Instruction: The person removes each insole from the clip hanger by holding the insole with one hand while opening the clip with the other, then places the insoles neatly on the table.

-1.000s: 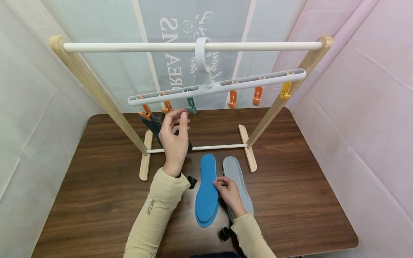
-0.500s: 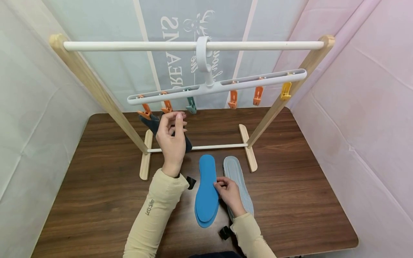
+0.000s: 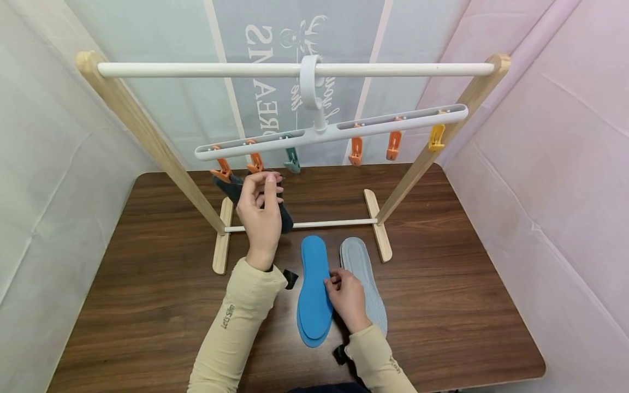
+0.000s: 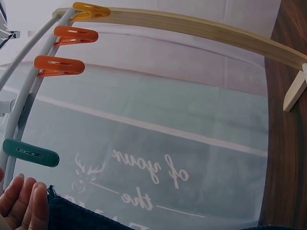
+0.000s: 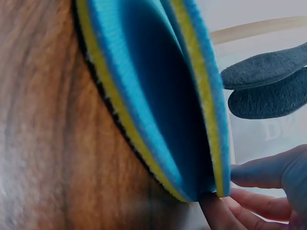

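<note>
Two dark felt insoles (image 5: 273,67) hang from orange clips (image 3: 255,162) on the left side of a white clip hanger (image 3: 393,124). My left hand (image 3: 260,218) is raised in front of them, fingers relaxed, just below a teal clip (image 3: 292,161); it appears to hold nothing. Part of one dark insole (image 4: 81,215) shows beside its fingers in the left wrist view. On the table, my right hand (image 3: 348,297) pinches the upper of two blue insoles (image 3: 314,289) at its edge, thumb on one face, a finger reaching between the pair. Their yellow middle layer shows in the right wrist view.
The hanger hooks over the white top rod (image 3: 196,70) of a wooden rack. Grey insoles (image 3: 366,273) lie right of the blue pair, partly under my right wrist. Two orange clips (image 3: 393,146) and a yellow clip (image 3: 435,138) dangle on the hanger's right side. A curtain (image 3: 344,33) hangs behind.
My left hand has lowered slightly and shifted left, away from the teal clip. The upper blue insole's far end has swung a little left in my right hand.
</note>
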The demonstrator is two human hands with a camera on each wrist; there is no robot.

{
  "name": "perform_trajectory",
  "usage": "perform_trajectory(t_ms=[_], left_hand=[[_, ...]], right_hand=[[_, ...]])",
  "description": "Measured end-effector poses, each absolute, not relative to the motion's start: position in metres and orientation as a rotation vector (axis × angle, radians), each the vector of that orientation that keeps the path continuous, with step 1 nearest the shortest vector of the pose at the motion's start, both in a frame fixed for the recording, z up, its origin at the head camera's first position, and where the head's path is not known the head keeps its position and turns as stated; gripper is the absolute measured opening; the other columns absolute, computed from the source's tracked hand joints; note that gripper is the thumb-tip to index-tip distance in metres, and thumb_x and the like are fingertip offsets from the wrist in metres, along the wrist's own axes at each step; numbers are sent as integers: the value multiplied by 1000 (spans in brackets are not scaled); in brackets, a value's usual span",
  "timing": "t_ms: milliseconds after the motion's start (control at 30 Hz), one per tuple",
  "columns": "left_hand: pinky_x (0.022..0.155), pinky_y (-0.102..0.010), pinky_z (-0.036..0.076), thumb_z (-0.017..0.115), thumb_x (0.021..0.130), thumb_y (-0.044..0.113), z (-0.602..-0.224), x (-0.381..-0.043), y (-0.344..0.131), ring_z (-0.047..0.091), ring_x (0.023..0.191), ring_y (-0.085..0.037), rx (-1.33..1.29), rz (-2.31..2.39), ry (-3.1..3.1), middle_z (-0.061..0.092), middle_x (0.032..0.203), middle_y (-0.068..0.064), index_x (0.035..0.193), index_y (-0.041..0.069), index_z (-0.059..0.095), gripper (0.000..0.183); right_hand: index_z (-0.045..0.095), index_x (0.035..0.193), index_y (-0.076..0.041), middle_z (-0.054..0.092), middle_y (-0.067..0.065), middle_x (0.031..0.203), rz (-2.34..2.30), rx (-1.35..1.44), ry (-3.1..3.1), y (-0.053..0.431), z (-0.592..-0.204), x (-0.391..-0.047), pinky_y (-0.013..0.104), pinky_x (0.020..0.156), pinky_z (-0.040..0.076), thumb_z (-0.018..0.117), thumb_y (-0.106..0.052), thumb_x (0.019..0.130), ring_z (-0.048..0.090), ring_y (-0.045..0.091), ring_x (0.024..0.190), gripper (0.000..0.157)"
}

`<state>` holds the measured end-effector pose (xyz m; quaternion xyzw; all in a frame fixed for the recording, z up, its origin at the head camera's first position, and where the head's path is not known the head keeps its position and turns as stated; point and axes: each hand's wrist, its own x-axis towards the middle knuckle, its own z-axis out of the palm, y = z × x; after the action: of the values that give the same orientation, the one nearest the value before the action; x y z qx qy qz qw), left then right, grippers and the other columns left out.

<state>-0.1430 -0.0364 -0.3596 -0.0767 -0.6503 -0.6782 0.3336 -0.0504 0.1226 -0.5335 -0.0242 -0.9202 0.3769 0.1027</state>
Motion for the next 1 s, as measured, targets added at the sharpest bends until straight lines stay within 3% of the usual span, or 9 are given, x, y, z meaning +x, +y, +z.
perform_trajectory(t_ms=[133, 333, 567, 767, 1000], left_hand=[[65, -30, 54, 50, 100, 14, -359, -143, -37, 62, 78, -24, -194, -1778, -1691, 65, 100, -18, 102, -6, 60, 23], [65, -25, 53, 49, 101, 14, -358, -143, -37, 61, 78, -12, -186, -1807, -1677, 64, 100, -17, 103, -5, 60, 22], [63, -26, 53, 49, 100, 13, -358, -143, -40, 60, 77, -18, -185, -1800, -1667, 64, 99, -19, 102, -6, 60, 22], [64, -23, 52, 48, 100, 13, -358, -142, -41, 60, 78, -14, -186, -1813, -1656, 64, 100, -19, 103, -6, 59, 22], [67, -29, 54, 49, 100, 12, -359, -140, -43, 60, 80, -32, -172, -1783, -1635, 64, 98, -18, 101, -6, 59, 21]], right_hand=[[70, 100, 0, 64, 6, 77, 1068, -73, -2726, 123, -533, -50, 24, 56, 48, 74, -4, 81, 60, 15, 65, 19], [71, 98, -1, 64, 3, 75, 1004, -44, -2753, 124, -533, -51, 24, 55, 47, 75, -6, 80, 59, 12, 63, 19], [70, 98, -1, 62, 2, 74, 978, -12, -2768, 124, -533, -53, 24, 55, 47, 75, -6, 79, 58, 12, 63, 20], [69, 98, 0, 62, 6, 76, 946, 42, -2776, 124, -530, -56, 26, 54, 45, 75, -5, 79, 57, 15, 63, 20], [68, 101, 0, 62, 11, 82, 909, 59, -2773, 123, -521, -65, 31, 55, 46, 73, -8, 82, 57, 19, 67, 21]])
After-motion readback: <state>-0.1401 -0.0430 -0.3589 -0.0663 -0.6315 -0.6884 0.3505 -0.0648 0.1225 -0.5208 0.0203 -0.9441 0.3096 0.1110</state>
